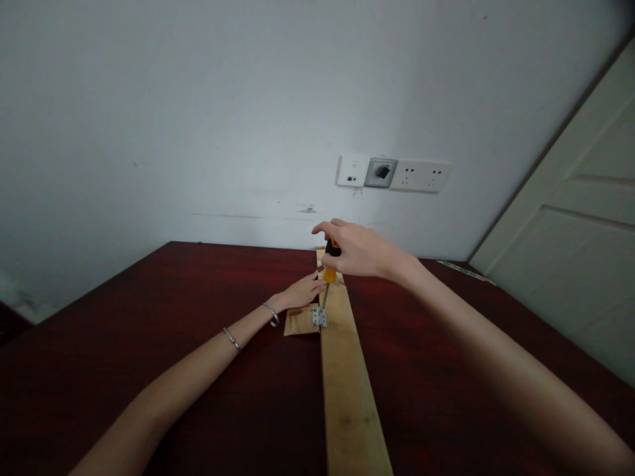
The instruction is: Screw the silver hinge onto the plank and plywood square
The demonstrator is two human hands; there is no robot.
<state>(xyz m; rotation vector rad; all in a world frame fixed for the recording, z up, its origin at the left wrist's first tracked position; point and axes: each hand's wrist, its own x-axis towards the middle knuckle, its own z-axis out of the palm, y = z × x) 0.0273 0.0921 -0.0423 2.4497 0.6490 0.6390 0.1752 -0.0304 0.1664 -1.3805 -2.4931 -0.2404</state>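
My right hand [354, 248] is closed around the black and yellow handle of a screwdriver [330, 272]. The shaft points down, its tip at a small metal hinge [319, 316]. One leaf of this hinge lies on a long wooden plank [347, 370], the other on a short piece of wood [299, 321] to the left. Fingers stretched out, my left hand [303, 291] rests beside the plank just behind the short piece, its fingertips touching the plank's left side. Two bracelets circle the left forearm and wrist.
The dark red tabletop [223, 410] carries the plank and meets a white wall [198, 119]. Wall sockets [419, 176] with a black plug [383, 172] sit above its far edge. A flat strip [466, 271] lies at the back right, near a white panelled door [585, 225].
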